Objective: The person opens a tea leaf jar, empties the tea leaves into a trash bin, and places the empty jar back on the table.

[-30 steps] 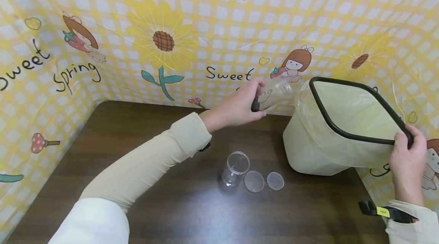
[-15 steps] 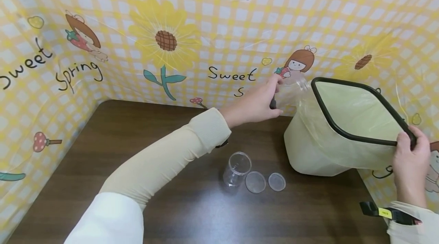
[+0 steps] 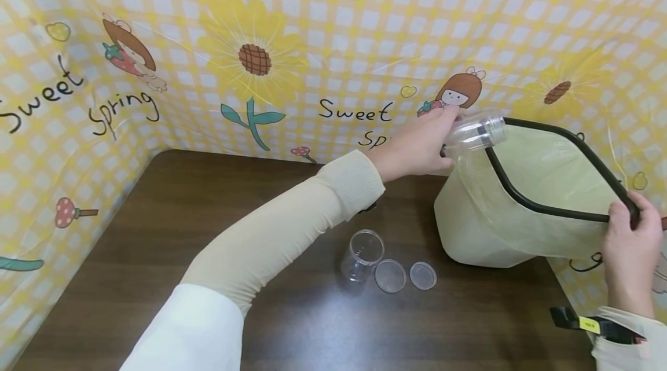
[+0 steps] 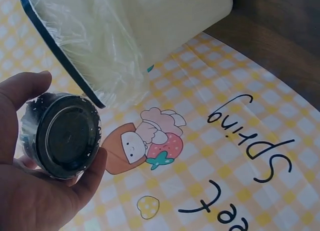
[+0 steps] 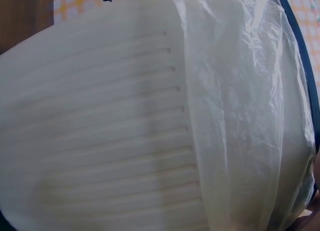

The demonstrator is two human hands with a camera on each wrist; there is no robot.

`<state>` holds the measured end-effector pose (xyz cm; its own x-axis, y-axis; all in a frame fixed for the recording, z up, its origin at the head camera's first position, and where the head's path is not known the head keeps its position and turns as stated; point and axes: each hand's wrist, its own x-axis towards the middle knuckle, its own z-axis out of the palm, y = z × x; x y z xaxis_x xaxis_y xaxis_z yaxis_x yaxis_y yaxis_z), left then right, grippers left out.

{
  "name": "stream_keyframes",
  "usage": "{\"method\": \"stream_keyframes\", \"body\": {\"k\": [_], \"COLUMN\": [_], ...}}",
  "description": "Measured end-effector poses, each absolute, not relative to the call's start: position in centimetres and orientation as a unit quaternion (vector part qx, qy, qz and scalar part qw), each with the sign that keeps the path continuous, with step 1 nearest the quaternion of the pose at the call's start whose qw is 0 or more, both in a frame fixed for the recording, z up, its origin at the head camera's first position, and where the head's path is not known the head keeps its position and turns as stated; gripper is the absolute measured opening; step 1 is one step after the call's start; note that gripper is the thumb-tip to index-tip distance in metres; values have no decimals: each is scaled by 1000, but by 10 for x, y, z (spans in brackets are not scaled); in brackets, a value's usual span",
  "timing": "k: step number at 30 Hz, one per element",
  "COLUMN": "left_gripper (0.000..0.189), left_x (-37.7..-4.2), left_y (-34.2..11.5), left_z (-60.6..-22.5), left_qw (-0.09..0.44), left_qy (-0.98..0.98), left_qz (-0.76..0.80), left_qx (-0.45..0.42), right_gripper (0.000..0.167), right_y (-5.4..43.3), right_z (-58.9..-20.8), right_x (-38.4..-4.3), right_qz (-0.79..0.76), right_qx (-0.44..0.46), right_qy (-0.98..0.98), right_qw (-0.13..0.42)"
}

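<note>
My left hand (image 3: 419, 145) grips a clear plastic jar (image 3: 471, 135) near its base. The jar lies tipped to the right, and its uncapped mouth overlaps the far left corner of the trash bin's black rim (image 3: 560, 212). In the left wrist view, the dark bottom of the jar (image 4: 70, 136) faces the camera, with fingers and thumb around its side. The pale trash bin (image 3: 484, 238) wears a thin translucent liner (image 5: 240, 101) folded over its top and leans towards me. At the bin's near right corner, my right hand (image 3: 633, 243) holds the rim, thumb outside.
A second clear jar (image 3: 361, 258) stands upright and uncapped on the dark wooden table (image 3: 219, 215). Two round clear lids (image 3: 390, 276) lie flat beside it, one smaller. A yellow checked cloth (image 3: 333, 41) covers the walls behind and at both sides.
My left hand has carried the jar rightwards, from beside the bin to its rim. The right hand keeps its hold on the rim, and the bin has barely moved.
</note>
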<state>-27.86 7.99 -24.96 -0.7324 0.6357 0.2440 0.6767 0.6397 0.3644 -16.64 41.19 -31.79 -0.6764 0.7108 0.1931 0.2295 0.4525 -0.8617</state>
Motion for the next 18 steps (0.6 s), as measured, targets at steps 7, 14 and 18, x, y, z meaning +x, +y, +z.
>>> {"method": "stream_keyframes", "body": {"k": [7,14,18], "left_gripper": [78,79,80], "left_x": [-277,-276,-275], "left_y": [89,98,104], "left_z": [-242,-237,-234], "left_qw": [34,36,48], "left_qy": [-913,-918,-918], "left_qz": [-202,-183,-159], "left_qx": [-353,-349,-361], "right_gripper": [49,48,48], "right_y": [410,412,413], "right_z": [-317,-316,-316], "right_x": [-168,-167,-167], "right_qz": [444,436,427], "right_qx": [-294,-296,-292], "right_qy": [-800,-803,-807], "right_qw": [276,277,284]}}
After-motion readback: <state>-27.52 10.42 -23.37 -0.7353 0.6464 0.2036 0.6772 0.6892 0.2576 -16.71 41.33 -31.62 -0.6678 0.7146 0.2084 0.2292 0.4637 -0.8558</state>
